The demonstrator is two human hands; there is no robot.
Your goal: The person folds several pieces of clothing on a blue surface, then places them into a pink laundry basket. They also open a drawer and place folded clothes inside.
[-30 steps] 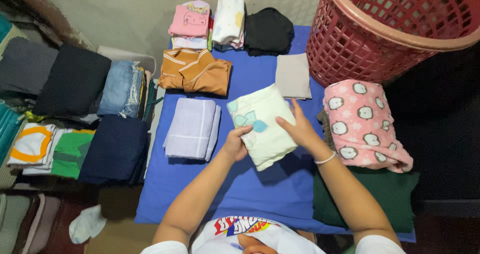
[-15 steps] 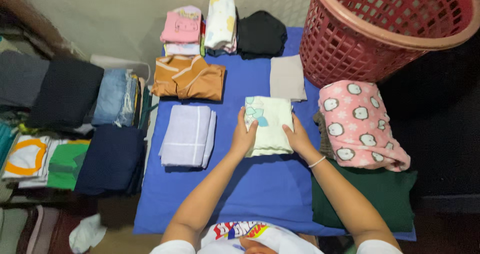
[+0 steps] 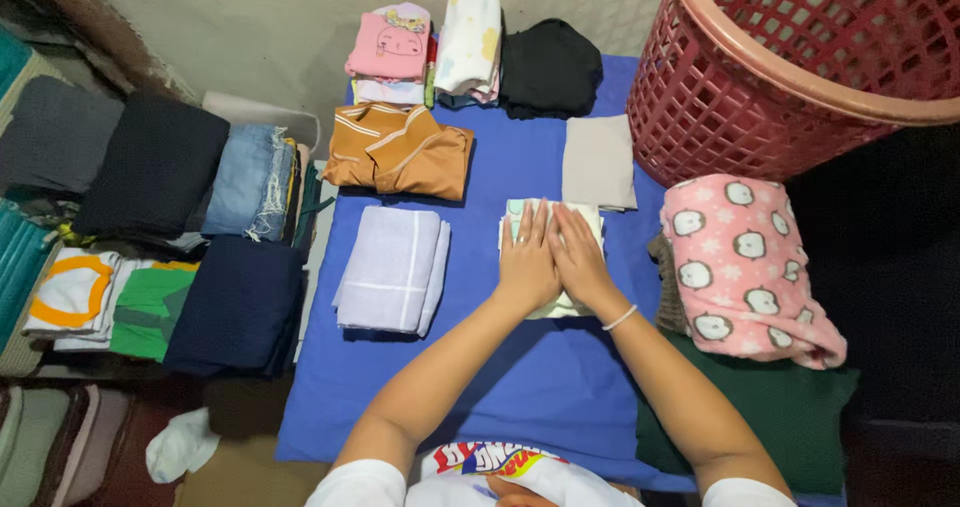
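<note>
While my left hand (image 3: pixel 527 259) and right hand (image 3: pixel 578 259) lie flat, side by side on the pale folded cloth (image 3: pixel 590 217), a push could slide it crooked.

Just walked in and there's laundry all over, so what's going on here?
A person is folding clothes on a blue mat. Both hands, the left hand and right hand, lie flat side by side on a pale folded cloth, pressing it down. Around it lie a folded lilac cloth, an orange shirt, a beige cloth and a pink penguin-print garment. A red laundry basket stands at the far right.
</note>
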